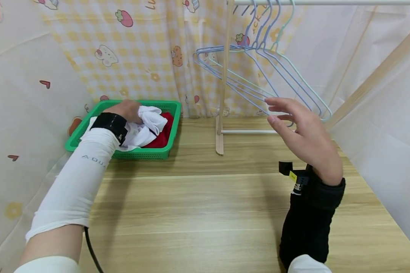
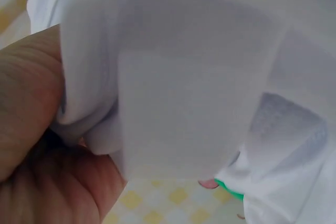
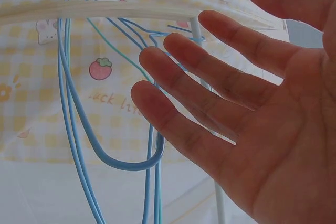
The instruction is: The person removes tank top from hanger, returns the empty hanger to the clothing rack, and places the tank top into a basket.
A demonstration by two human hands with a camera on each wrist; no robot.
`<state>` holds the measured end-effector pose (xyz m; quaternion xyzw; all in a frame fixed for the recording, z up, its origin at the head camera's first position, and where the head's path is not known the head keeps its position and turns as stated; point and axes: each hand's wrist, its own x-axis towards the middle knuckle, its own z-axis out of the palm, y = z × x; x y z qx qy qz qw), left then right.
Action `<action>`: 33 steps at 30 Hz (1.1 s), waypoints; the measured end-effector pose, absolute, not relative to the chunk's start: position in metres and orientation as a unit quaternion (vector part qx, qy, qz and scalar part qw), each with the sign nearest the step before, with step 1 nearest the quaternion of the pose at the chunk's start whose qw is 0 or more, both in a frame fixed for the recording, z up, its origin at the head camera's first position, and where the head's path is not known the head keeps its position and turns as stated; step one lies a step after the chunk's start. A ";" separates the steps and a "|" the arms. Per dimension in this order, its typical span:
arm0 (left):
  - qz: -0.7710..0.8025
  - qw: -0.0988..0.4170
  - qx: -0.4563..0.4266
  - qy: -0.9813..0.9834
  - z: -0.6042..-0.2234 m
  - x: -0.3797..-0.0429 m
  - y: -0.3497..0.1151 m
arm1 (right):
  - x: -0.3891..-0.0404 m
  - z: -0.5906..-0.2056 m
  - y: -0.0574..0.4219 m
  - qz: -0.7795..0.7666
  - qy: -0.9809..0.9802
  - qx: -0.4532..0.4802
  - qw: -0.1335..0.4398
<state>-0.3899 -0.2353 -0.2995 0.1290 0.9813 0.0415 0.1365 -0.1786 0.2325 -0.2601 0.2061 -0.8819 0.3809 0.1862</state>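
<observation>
At the green basket (image 1: 173, 131), my left hand (image 1: 124, 110) grips a bunched white garment (image 1: 152, 122). The left wrist view has the thumb and fingers pinching a fold of that white fabric (image 2: 184, 119), which fills most of the picture. A red cloth (image 1: 163, 133) lies in the basket beside the white one. My right hand (image 1: 307, 136) is raised in front of the hangers (image 1: 259, 46), which are blue-purple apart from a mint green one. In the right wrist view its fingers (image 3: 184, 103) are spread and nearly straight, holding nothing.
The hangers hang from the white top bar (image 1: 345, 2) of a rack with a wooden post (image 1: 224, 83) and a foot (image 1: 219, 146) on the wooden table (image 1: 191, 208). Behind is a yellow checked curtain (image 1: 140, 57). A black cable (image 1: 90, 248) runs by my left arm.
</observation>
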 end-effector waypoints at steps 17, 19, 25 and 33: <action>-0.003 0.245 0.085 0.966 -0.299 -0.383 -0.202 | -0.176 -0.260 0.232 0.376 -0.880 0.218 0.192; -0.004 0.250 0.083 0.965 -0.286 -0.379 -0.199 | -0.176 -0.260 0.231 0.376 -0.879 0.220 0.194; 0.072 0.155 0.086 0.982 -0.231 -0.362 -0.186 | -0.178 -0.261 0.224 0.386 -0.863 0.234 0.227; 0.179 -0.095 0.108 0.973 -0.204 -0.301 -0.141 | -0.189 -0.270 0.195 0.411 -0.827 0.261 0.282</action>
